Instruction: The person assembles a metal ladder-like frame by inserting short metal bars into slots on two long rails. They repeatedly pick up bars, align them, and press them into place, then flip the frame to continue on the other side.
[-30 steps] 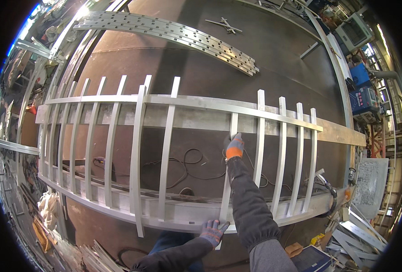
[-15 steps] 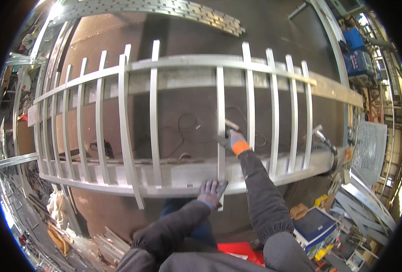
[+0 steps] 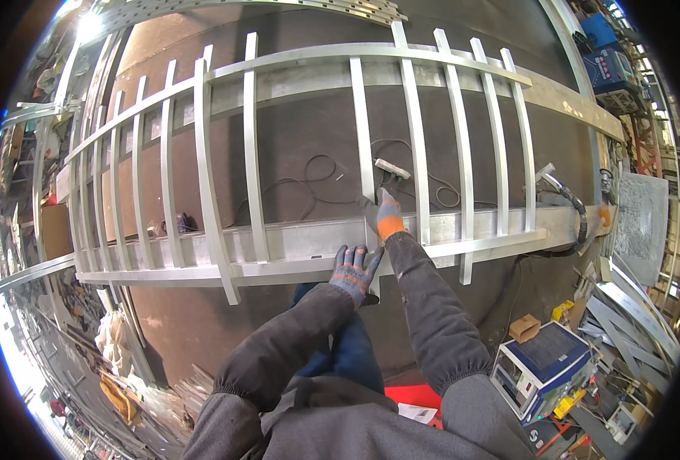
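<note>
A silvery ladder-like metal frame [image 3: 309,265] of two long rails and several crossing bars lies in front of me. My right hand [image 3: 384,216], in a grey glove with an orange cuff, is closed around the lower part of one loose-looking metal bar [image 3: 361,130]. Just left of that bar, my left hand [image 3: 353,270], in a grey glove with orange stripes, lies over the near rail with its fingers spread. Its thumb points toward the bar's near end. The palms of both hands are hidden.
Under the frame run two wide metal beams [image 3: 301,238]. A white power strip [image 3: 392,169] and a dark cable [image 3: 309,180] lie on the floor beyond. A torch-like tool with a black hose [image 3: 573,201] rests at right. A blue-and-white machine [image 3: 543,364] and metal offcuts [image 3: 635,330] stand at lower right.
The whole scene has shifted upward in the picture. My right hand has come down along the bar, closer to my left hand. The left hand remains at the near rail.
</note>
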Demonstrator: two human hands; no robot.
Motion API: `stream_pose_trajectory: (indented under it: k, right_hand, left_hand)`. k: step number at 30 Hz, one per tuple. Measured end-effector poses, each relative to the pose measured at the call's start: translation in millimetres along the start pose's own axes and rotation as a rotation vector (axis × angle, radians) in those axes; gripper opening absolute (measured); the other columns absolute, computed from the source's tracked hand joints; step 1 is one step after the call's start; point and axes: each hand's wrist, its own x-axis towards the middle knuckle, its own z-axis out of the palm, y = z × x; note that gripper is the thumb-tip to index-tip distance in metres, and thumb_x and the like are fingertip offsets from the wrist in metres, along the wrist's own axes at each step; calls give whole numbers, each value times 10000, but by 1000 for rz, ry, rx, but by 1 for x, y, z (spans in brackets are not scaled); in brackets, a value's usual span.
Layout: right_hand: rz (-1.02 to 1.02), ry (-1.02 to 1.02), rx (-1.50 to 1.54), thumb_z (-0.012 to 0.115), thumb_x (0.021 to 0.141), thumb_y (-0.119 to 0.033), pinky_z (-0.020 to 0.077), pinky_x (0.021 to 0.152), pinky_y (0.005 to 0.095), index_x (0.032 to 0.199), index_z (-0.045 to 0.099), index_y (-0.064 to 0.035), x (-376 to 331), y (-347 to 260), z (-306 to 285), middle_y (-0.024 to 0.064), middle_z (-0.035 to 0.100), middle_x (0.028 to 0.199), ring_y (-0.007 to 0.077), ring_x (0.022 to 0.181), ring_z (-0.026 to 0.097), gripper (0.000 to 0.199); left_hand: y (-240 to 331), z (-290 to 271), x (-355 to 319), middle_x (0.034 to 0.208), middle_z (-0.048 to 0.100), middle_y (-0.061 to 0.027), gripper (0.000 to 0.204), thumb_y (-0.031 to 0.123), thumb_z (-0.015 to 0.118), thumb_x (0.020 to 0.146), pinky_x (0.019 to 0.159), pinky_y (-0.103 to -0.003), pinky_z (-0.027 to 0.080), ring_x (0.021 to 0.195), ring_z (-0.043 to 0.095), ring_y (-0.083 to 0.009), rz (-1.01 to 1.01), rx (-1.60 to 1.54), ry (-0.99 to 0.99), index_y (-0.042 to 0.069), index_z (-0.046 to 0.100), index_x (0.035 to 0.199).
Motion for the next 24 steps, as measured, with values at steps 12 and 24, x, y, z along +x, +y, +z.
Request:
stream_pose_trajectory:
  k: [12,24]
  right_hand:
    - [-230,176,-247,517,982,-174,507,949,482,1372,511,-49,-11,-15,7,199,698,1152,379,1126,653,409]
    - [-81,360,367,634,952,-142,561,839,413,1195,650,-1,-144,34,-45,197,717,1023,356,991,700,281]
  left_hand:
    - [3,3,0,1464,423,-217,1020,580,765,747,1176,-581,201,1375,370,-410,-17,-70,21,134,339,1559]
    - [-70,-33,53,1413,488,-234,546,294,604,938,1104,-479,384,1336,442,-424,-269,-435,358,119,472,1438]
